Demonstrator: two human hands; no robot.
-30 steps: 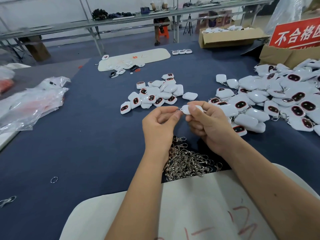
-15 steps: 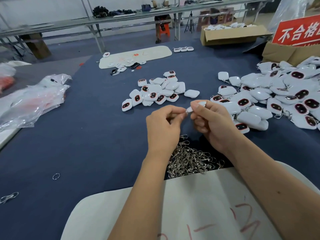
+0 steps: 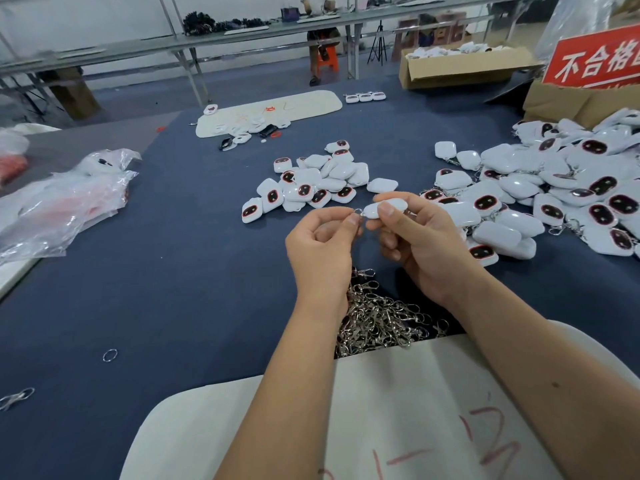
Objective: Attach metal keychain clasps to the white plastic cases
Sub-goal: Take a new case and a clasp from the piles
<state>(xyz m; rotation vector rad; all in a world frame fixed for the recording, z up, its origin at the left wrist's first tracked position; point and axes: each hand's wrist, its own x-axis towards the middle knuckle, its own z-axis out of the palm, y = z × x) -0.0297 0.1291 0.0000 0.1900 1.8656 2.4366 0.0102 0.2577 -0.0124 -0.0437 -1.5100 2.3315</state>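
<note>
My right hand [image 3: 419, 244] pinches a white plastic case [image 3: 384, 206] between thumb and fingers above the blue table. My left hand [image 3: 322, 240] pinches a small metal ring [image 3: 357, 212] at the case's left end, thumb and forefinger together. A heap of metal keychain clasps [image 3: 377, 317] lies on the table just below both hands. A small pile of white cases with dark oval windows [image 3: 311, 185] sits beyond the hands. A much larger pile of cases [image 3: 561, 192] spreads to the right, some with clasps showing.
A white board with red marks [image 3: 398, 427] lies under my forearms. Crumpled clear plastic bags [image 3: 62, 202] sit at the left. A loose ring [image 3: 109, 355] and a loose clasp [image 3: 17, 398] lie front left. Cardboard boxes [image 3: 460, 69] and a red sign [image 3: 595, 60] stand at the back right.
The hands stay together on the case. The case has turned a little in my right hand, and the ring now shows at its left end between my left fingertips.
</note>
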